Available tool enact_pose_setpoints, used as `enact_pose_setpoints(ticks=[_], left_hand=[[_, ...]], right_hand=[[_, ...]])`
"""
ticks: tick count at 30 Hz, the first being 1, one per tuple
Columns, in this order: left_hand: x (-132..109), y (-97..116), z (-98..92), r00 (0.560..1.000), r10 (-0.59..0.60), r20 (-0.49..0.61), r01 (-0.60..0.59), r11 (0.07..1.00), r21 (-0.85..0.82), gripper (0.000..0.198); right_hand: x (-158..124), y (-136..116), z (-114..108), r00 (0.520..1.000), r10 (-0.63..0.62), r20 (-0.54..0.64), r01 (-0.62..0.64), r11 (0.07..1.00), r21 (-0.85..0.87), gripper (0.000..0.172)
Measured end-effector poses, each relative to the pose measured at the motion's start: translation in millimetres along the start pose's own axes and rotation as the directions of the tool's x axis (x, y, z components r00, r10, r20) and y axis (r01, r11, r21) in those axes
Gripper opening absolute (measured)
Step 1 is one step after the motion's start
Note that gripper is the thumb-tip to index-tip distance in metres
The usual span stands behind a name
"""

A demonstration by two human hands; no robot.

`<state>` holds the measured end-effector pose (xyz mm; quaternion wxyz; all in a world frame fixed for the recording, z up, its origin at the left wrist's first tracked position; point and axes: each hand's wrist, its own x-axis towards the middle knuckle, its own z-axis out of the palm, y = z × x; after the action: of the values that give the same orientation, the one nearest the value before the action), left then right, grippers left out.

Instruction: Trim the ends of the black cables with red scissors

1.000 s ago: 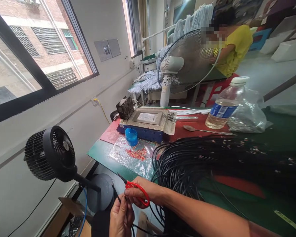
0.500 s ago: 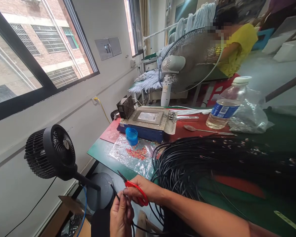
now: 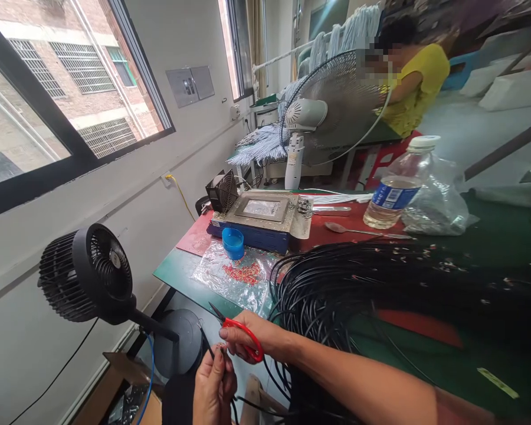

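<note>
My left hand (image 3: pixel 214 381) is closed around a thin black cable (image 3: pixel 206 341), whose stripped end pokes up and away to the left. Red-handled scissors (image 3: pixel 243 330) are in my right hand (image 3: pixel 248 335), the dark pointed blades aimed up and left. My right fingertips are close to my left thumb, where tiny coloured bits show; whether the hands touch I cannot tell. A large bundle of black cables (image 3: pixel 318 301) lies on the table to the right, some strands hanging down toward my lap.
Left of me stands a black fan (image 3: pixel 88 271). On the table are a blue cup (image 3: pixel 233 244), red scraps (image 3: pixel 243 273) on clear plastic, a solder-pot-like heated unit (image 3: pixel 252 227), a spoon (image 3: pixel 336 227) and a bottle (image 3: pixel 392 195). Beyond a larger fan (image 3: pixel 307 115) sits a person in yellow (image 3: pixel 418 88).
The view has shifted slightly, so the table things appear a little further left. My right fingers have drawn slightly away from the left thumb, and coloured bits now show there.
</note>
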<state>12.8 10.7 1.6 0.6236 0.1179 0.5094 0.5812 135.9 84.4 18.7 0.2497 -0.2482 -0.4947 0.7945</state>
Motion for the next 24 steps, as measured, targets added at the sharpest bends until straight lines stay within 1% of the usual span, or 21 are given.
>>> enact_pose_setpoints(ticks=[4, 10, 12, 14, 18, 21, 22, 24], left_hand=[[-1.0, 0.0, 1.7, 0.999, 0.005, -0.038, -0.005, 1.0, -0.006, 0.022], [-0.2, -1.1, 1.9, 1.0, 0.011, -0.019, -0.011, 1.0, -0.007, 0.023], [1.2, -1.9, -0.2, 1.0, 0.019, -0.011, -0.019, 1.0, -0.008, 0.022], [2.8, -2.5, -2.7, 0.999, 0.02, -0.027, -0.02, 1.0, -0.01, 0.023], [4.5, -1.9, -4.6, 0.998, 0.04, -0.044, -0.041, 0.999, -0.021, 0.026], [3.3, -0.5, -1.8, 0.997, 0.053, -0.056, -0.055, 0.998, -0.024, 0.023], [2.8, -0.2, -0.9, 0.996, 0.059, -0.071, -0.062, 0.998, -0.03, 0.024], [2.0, -0.6, 0.1, 0.992, 0.084, -0.099, -0.088, 0.995, -0.042, 0.027]], right_hand=[[-0.5, -0.7, 0.2, 1.0, 0.01, 0.012, -0.01, 1.0, 0.004, 0.042], [-0.9, -1.9, 0.0, 1.0, 0.021, -0.006, -0.021, 1.0, 0.002, 0.038], [-0.2, -1.7, 0.2, 1.0, 0.015, -0.02, -0.015, 1.0, -0.009, 0.035], [0.8, -0.8, 0.3, 0.999, 0.007, -0.032, -0.008, 1.0, -0.027, 0.034], [1.9, 1.6, 0.1, 0.998, -0.026, -0.061, 0.022, 0.997, -0.078, 0.036], [1.6, 4.1, -1.2, 0.995, -0.085, -0.061, 0.073, 0.983, -0.169, 0.04], [1.5, 5.2, -1.9, 0.991, -0.117, -0.061, 0.1, 0.967, -0.233, 0.04], [1.6, 8.0, -3.2, 0.979, -0.199, -0.054, 0.162, 0.907, -0.389, 0.038]])
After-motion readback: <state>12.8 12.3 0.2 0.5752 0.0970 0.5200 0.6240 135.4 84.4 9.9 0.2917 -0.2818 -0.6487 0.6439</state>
